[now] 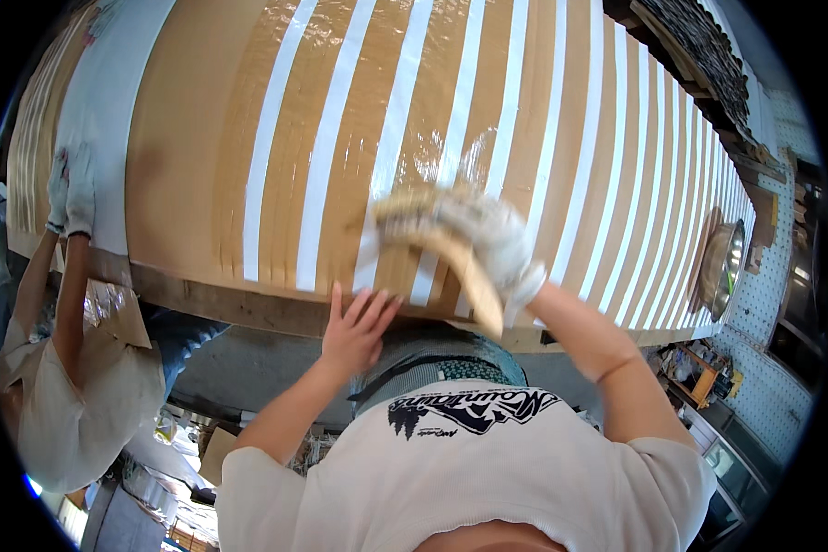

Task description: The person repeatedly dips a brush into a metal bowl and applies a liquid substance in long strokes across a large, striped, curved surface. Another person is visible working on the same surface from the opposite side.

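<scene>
Over striped sheet (187,166), brush (469,281) clasped in gloved right hand (497,235), bristles (400,212) left of fingers, bare left hand (354,336), fingers apart

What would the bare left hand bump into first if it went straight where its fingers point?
Likely the brush in the gloved right hand, beyond some striped surface; the left hand might pass underneath, since depth is unclear.

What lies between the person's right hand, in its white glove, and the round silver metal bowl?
Between the white-gloved right hand and the round silver metal bowl, the head view shows only the flat brown surface with narrow white stripes.
</scene>
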Demonstrator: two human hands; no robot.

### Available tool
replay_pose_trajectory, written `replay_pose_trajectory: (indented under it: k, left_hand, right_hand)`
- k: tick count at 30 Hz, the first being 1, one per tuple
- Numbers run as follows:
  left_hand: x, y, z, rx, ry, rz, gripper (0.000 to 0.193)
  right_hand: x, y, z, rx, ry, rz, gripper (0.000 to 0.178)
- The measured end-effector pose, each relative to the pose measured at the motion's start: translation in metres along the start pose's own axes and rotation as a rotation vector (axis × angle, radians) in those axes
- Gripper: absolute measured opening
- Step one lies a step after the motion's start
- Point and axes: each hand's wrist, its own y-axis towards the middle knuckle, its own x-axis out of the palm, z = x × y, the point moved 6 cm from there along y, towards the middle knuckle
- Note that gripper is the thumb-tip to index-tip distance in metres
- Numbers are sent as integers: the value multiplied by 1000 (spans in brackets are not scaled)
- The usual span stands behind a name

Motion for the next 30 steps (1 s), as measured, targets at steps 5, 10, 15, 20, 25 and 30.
replay_pose_trajectory:
  k: [5, 10, 15, 20, 25, 30]
  left_hand:
    - [-7, 0, 2, 2, -69, 44, 79]
    - [-15, 2, 11, -23, -92, 151, 74]
    - [-8, -5, 13, -93, -86, 247, 64]
    - [-9, -2, 23, -151, -49, 200, 64]
    - [-22, 11, 38, -155, 17, 90, 67]
    - [-24, 10, 44, -162, 71, -31, 82]
  right_hand:
    - [18, -34, -24, 175, 53, -445, 33]
    - [-4, 9, 67, 433, 33, 85, 23]
    - [25, -75, -26, 104, -98, 107, 34]
    - [-5, -94, 9, 215, 152, -242, 33]
    - [-38, -67, 117, 489, -194, 9, 24]
    - [-2, -148, 18, 117, -196, 24, 31]
